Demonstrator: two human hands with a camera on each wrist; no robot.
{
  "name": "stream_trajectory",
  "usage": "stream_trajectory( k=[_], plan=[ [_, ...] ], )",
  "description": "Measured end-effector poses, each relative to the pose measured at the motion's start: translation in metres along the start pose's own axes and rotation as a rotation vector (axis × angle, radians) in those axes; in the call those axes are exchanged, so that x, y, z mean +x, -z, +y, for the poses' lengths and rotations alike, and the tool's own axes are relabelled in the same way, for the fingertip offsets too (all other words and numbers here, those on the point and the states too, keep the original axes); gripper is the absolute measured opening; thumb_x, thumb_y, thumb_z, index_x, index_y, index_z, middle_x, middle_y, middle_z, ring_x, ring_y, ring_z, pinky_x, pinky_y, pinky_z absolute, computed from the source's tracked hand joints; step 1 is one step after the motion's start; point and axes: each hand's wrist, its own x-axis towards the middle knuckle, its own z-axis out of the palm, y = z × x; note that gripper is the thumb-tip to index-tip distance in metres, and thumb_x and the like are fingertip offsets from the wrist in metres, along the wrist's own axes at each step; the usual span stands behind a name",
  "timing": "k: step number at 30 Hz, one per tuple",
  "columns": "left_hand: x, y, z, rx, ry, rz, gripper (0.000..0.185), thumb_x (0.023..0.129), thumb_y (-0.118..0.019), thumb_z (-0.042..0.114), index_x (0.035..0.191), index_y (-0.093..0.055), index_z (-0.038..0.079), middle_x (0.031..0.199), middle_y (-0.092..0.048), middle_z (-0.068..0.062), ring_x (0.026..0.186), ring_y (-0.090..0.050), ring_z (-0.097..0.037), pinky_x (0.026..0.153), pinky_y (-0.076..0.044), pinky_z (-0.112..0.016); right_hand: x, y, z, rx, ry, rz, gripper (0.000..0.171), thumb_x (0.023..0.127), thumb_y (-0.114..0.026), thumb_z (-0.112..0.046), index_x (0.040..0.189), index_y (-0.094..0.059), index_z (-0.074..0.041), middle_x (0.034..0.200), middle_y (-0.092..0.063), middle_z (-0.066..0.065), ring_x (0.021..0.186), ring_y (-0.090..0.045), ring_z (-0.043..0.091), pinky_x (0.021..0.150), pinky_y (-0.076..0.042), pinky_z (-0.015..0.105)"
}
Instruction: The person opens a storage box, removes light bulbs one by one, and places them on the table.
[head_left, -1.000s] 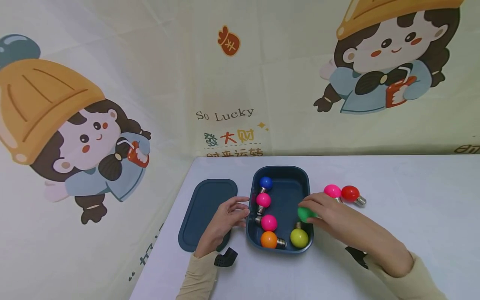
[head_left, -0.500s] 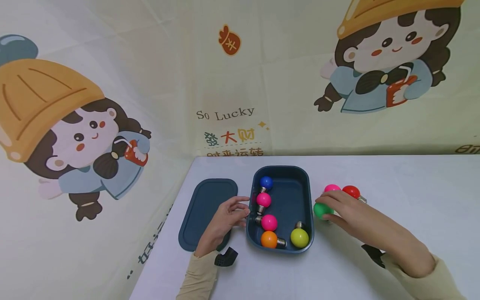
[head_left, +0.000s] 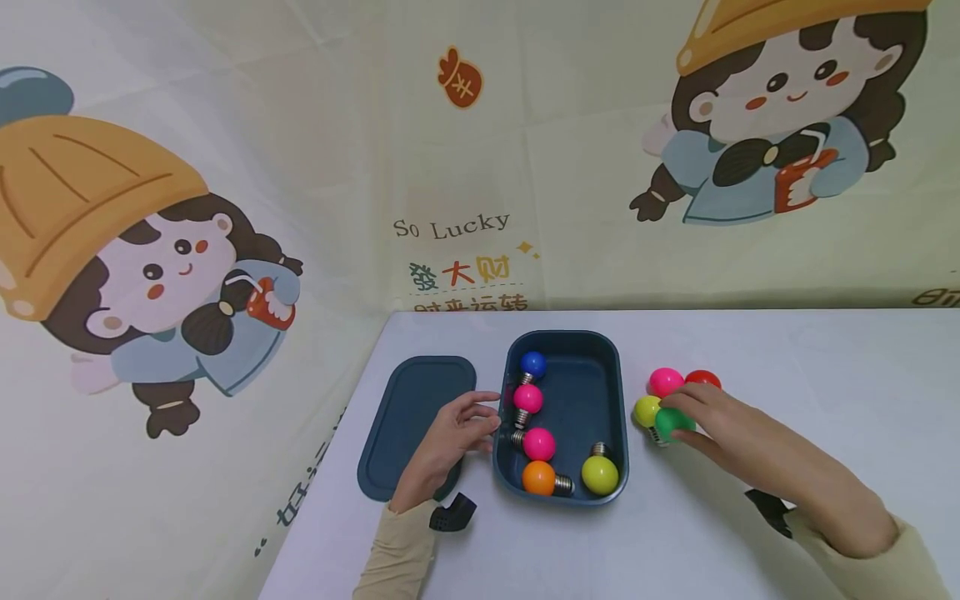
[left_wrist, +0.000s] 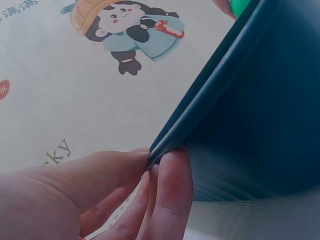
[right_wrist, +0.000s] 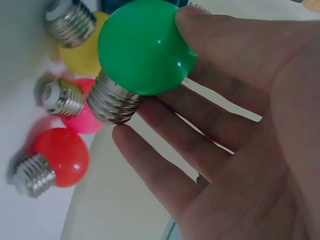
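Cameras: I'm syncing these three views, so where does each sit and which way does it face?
Head: above, facing down-forward at the blue box; both hands, sleeves show.
Left wrist: low beside the box wall; left hand pinches its rim.
Right wrist: under the palm; right hand holds the green bulb.
Shared: green bulb, head and right wrist.

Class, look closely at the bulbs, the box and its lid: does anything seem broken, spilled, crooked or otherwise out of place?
Nothing stands out. Five bulbs lie in the blue box, whole. The lid lies flat beside it. The right hand holds a green bulb by three loose bulbs on the table. The left hand pinches the box rim.
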Motion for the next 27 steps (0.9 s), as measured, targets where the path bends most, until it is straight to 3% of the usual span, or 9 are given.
stream_trajectory(
  k=[19,27],
  plan=[
    [0.001,-0.001,-0.001,0.005,-0.002,0.001,0.045,0.094,-0.07,0.025,0.134,-0.057,0.01,0.111,-0.065,-0.013,0.086,-0.066,-0.018,0.075,-0.06,-0.03,-0.005,-0.008,0.017,-0.016,-0.039,-0.034,0.053,0.071,-0.088,-0.012,0.118,-0.067,-0.005,0.101,-0.062,0.005,0.093,-0.06,0.019,0.068,-0.061,0.032],
    [0.0,-0.001,0.0,-0.001,-0.002,0.004,0.045,0.094,-0.07,0.024,0.134,-0.058,0.011,0.11,-0.065,-0.01,0.086,-0.066,-0.018,0.075,-0.06,-0.03,-0.007,-0.012,0.022,-0.011,-0.013,-0.035,0.054,0.07,-0.089,-0.011,0.118,-0.067,-0.004,0.101,-0.062,0.004,0.092,-0.06,0.018,0.068,-0.06,0.03]
  ],
)
